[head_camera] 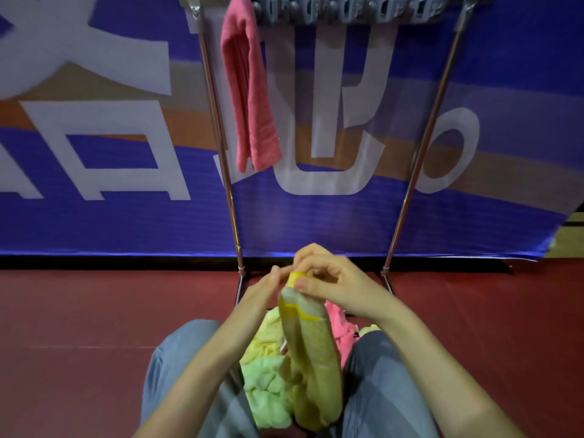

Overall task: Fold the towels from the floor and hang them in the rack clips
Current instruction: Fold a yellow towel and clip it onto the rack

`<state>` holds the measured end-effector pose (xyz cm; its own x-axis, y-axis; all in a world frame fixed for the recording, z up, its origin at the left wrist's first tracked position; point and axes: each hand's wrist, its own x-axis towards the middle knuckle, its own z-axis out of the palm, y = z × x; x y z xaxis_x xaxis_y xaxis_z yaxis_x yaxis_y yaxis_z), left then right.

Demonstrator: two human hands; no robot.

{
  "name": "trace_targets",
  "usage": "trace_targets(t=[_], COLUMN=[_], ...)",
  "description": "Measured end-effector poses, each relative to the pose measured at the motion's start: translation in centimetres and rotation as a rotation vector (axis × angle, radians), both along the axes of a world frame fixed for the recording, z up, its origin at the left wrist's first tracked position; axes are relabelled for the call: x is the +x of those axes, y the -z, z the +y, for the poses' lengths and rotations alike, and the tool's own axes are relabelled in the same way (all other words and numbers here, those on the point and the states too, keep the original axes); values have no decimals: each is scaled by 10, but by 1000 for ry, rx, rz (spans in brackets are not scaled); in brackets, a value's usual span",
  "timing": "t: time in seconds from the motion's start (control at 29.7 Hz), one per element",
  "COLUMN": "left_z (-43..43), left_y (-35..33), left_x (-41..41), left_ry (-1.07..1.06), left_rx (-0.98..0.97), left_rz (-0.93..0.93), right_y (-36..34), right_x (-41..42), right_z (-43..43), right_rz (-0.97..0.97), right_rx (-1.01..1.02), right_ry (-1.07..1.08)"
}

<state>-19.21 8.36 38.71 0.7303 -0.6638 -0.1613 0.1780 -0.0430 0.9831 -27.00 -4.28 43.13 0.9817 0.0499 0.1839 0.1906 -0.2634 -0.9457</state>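
A folded yellow towel (314,352) hangs lengthwise in front of me, its top end pinched by my right hand (328,276) and my left hand (268,287). Both hands meet at that end, just below the rack's legs. A folded pink towel (249,90) hangs from the leftmost clip of the rack (218,121). A row of grey clips (357,9) runs along the top bar to its right, holding nothing. On the floor between my knees lie a light green towel (268,384), a pale yellow towel (268,336) and a pink towel (339,330).
The metal rack stands against a blue banner (94,153) with large white characters. Its right leg (423,159) slants down to the dark red floor (79,311). My knees in grey-blue trousers (177,346) flank the towel pile.
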Motion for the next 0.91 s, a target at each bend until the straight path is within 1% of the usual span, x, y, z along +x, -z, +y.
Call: trace_targets(t=[0.03,0.07,0.1,0.17,0.24,0.27,0.34,0.4,0.47,0.54,0.61,0.74,0.84,0.91], left_z=[0,1,4,13,10,1,7,5,5,7,10,19,23,26], left_y=[4,2,3,6,7,2,-6,-5,-9,-13,-12,-18,-27,-28], left_x=[0,-3,-7,-11,-11,-10,-16,-16,-18,-19,-18,-11,-2,7], left_ry=[45,45,47,185,236,182,140,195,249,229,222,291,327,351], left_rx=[17,21,-22,-77,-78,-43,-90,-126,-123,-107,-96,-107,-41,31], left_rz=[2,-9,1,-4,8,30,77,41,0,4,-36,-166,-242,-234], right_y=[-1,-4,-6,-11,-16,-18,-20,-20,-20,-19,-17,-16,-18,-19], right_x=[-1,-3,-6,-9,-12,-13,-15,-17,-19,-19,-20,-21,-21,-22], right_z=[1,2,1,-1,-3,-4,-4,-7,-10,-12,-16,-27,-36,-43], right_rz=[11,15,15,5,10,23,57,92,120,149,173,165,149,128], right_rx=[0,4,14,38,55,61,69,69,60,60,67,64,35,45], right_ry=[-34,-58,-70,-76,-95,-112,-134,-127,-117,-114,-108,-42,15,62])
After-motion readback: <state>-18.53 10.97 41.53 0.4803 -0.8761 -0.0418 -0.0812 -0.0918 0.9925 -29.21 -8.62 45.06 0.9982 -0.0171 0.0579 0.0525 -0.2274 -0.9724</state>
